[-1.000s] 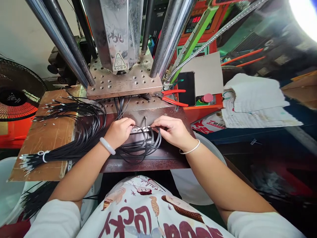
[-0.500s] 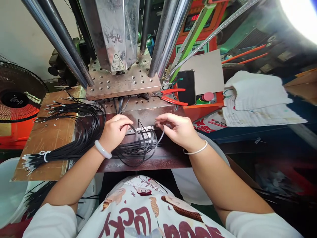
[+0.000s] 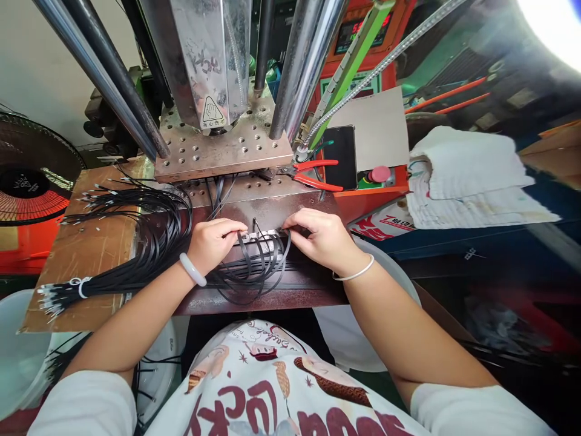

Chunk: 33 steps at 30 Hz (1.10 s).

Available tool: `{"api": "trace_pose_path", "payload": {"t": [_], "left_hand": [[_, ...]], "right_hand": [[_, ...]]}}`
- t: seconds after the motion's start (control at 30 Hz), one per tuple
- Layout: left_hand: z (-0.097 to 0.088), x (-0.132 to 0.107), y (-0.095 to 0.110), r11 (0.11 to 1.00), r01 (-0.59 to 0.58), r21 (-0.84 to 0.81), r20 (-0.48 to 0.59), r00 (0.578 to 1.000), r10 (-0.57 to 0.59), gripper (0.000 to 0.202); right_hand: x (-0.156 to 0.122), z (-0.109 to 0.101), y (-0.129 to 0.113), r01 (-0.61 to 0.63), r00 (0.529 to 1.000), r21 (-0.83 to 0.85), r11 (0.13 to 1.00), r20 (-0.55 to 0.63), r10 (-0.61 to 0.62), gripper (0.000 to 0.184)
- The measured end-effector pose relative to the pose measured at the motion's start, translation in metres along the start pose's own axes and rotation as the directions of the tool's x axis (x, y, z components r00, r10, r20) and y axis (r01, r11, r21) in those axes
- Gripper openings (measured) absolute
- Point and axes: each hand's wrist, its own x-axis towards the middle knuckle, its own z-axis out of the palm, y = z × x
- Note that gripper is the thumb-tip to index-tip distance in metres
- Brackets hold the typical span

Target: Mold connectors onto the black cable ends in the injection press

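Several looped black cables [image 3: 254,272] hang from a small metal mould strip [image 3: 258,235] at the front of the press bed. My left hand [image 3: 215,242] pinches a cable at the left end of this strip, thumb and forefinger together. At the opposite end, my right hand [image 3: 318,236] grips a cable between thumb and fingers, its loop curving down toward the left. Both cable tips are hidden by my fingers. A thin dark pin stands upright behind the strip.
The press's upper plate [image 3: 227,157] hangs behind my hands. Red-handled pliers [image 3: 318,175] and a phone [image 3: 342,157] lie at the back right, near a red button [image 3: 380,174]. Bundled cables [image 3: 154,254] cover cardboard [image 3: 97,242] on the left. A fan [image 3: 31,175] stands farther left.
Both hands have come closer to the strip, the right one moving slightly left. The cable loop at my right hand has drawn in toward the others. The view has shifted a little.
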Motion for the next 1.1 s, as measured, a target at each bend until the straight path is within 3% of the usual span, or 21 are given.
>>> {"api": "trace_pose_path", "payload": {"t": [0.17,0.27,0.33,0.4,0.5,0.57,0.63,0.7,0.8,0.83,0.87,0.9,0.97,1.0,1.03,1.07,1.1], "left_hand": [[-0.004,0.000,0.003,0.982,-0.151,0.109,0.073,0.987,0.144,0.019],[-0.004,-0.002,0.007,0.918,-0.336,0.209,0.189,0.935,0.299,0.022],[-0.003,-0.005,0.010,0.894,-0.396,0.211,0.259,0.904,0.339,0.024],[-0.004,-0.008,0.011,0.915,-0.361,0.182,0.276,0.912,0.305,0.023],[-0.011,-0.006,0.013,0.973,-0.206,0.104,0.282,0.944,0.170,0.023],[-0.017,0.003,0.011,0.990,-0.117,0.080,0.281,0.956,0.090,0.027],[-0.016,0.019,0.006,0.987,-0.104,0.124,0.293,0.954,0.063,0.029],[-0.007,0.037,0.000,0.956,-0.182,0.232,0.399,0.914,0.078,0.026],[0.012,0.060,-0.005,0.858,-0.384,0.341,0.646,0.759,0.083,0.014],[0.016,0.064,-0.004,0.839,-0.421,0.346,0.676,0.732,0.088,0.014],[0.016,0.065,-0.001,0.840,-0.423,0.339,0.655,0.747,0.112,0.016],[0.014,0.064,0.003,0.863,-0.387,0.326,0.574,0.806,0.145,0.018],[0.001,0.052,0.013,0.946,-0.218,0.239,0.251,0.955,0.157,0.015],[-0.007,0.043,0.017,0.981,-0.118,0.151,0.084,0.991,0.106,0.013],[-0.016,0.033,0.019,0.998,-0.027,0.052,-0.023,0.999,0.028,0.011],[-0.023,0.024,0.020,0.998,0.048,-0.029,-0.054,0.997,-0.050,0.010],[-0.028,0.015,0.019,0.992,0.104,-0.075,-0.019,0.994,-0.106,0.009]], "right_hand": [[0.000,-0.001,0.002,0.001,0.999,0.021,1.000,0.034,-0.001,0.017],[0.000,-0.003,0.003,-0.003,0.999,0.023,1.000,0.052,0.002,0.019],[0.000,-0.004,0.005,-0.007,0.997,0.023,1.000,0.071,0.005,0.019],[0.001,-0.004,0.006,-0.003,0.997,0.028,1.000,0.079,0.001,0.019],[0.001,-0.003,0.007,0.022,0.997,0.018,1.000,0.076,-0.024,0.019],[0.001,-0.003,0.007,0.048,0.995,0.002,0.999,0.089,-0.048,0.020],[0.001,-0.003,0.006,0.074,0.990,-0.006,0.997,0.118,-0.073,0.022],[0.000,-0.002,0.006,0.098,0.986,-0.012,0.995,0.136,-0.095,0.023],[0.000,-0.001,0.005,0.113,0.985,-0.027,0.993,0.135,-0.109,0.022],[0.000,-0.001,0.004,0.109,0.986,-0.027,0.994,0.134,-0.104,0.022],[0.000,0.000,0.004,0.102,0.986,-0.024,0.995,0.132,-0.098,0.021],[0.000,0.001,0.004,0.095,0.987,-0.016,0.995,0.131,-0.092,0.020],[0.001,0.002,0.004,0.089,0.988,0.004,0.996,0.125,-0.089,0.020],[0.001,0.002,0.004,0.090,0.988,0.013,0.996,0.123,-0.091,0.021],[0.002,0.003,0.005,0.092,0.988,0.020,0.996,0.122,-0.094,0.021],[0.002,0.003,0.005,0.091,0.988,0.026,0.996,0.122,-0.093,0.021],[0.002,0.002,0.006,0.084,0.988,0.031,0.996,0.124,-0.087,0.022]]}}
